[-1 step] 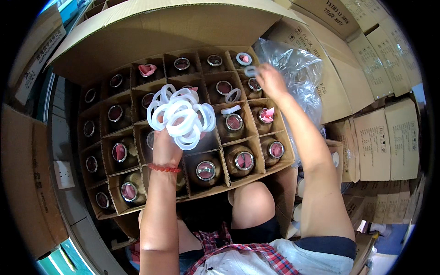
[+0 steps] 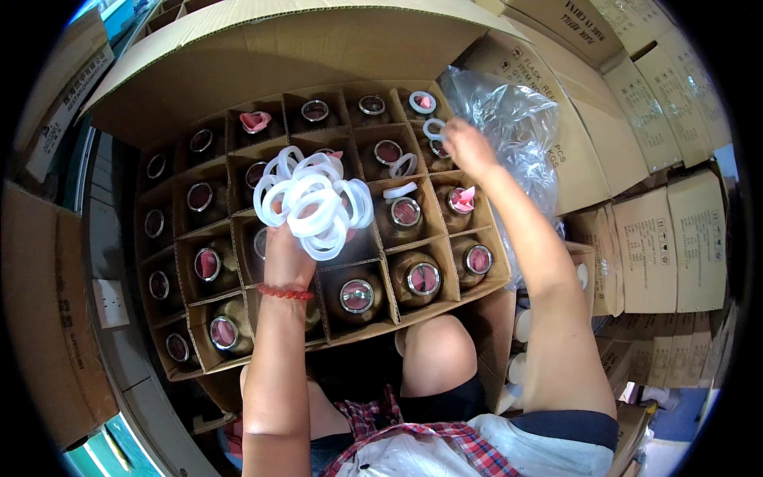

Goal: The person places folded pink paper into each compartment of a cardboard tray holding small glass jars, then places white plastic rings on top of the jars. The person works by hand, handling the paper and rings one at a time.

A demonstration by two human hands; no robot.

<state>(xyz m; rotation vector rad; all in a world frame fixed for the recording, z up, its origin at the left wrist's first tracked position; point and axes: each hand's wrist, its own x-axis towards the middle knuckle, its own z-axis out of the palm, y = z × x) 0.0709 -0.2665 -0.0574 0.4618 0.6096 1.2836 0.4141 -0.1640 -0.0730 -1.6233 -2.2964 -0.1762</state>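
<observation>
A big bunch of translucent white plastic rings (image 2: 318, 226) is gripped in my left hand (image 2: 286, 253), raised over the middle of a divided cardboard carton (image 2: 262, 48). My right hand (image 2: 469, 147) pinches a single white ring (image 2: 426, 127) above a glass flask liner (image 2: 439, 149) in the right column. Behind it, another ring (image 2: 412, 98) lies around the mouth of the back-right liner. Two loose rings, one upright (image 2: 405, 165) and one near-flat (image 2: 400, 191), rest beside other mouths. Pink paper (image 2: 255, 121) sticks out of some liners. My left hand hides several compartments.
Crumpled clear plastic (image 2: 509, 111) lies along the carton's right side. Stacked cardboard boxes (image 2: 644, 246) stand at the right, with another box (image 2: 48, 302) at the left. White round-ended items (image 2: 517, 367) sit low beside my right arm.
My right hand has shifted slightly down and left with its ring, which now shows more clearly. My left hand and its bunch of rings have hardly moved.
</observation>
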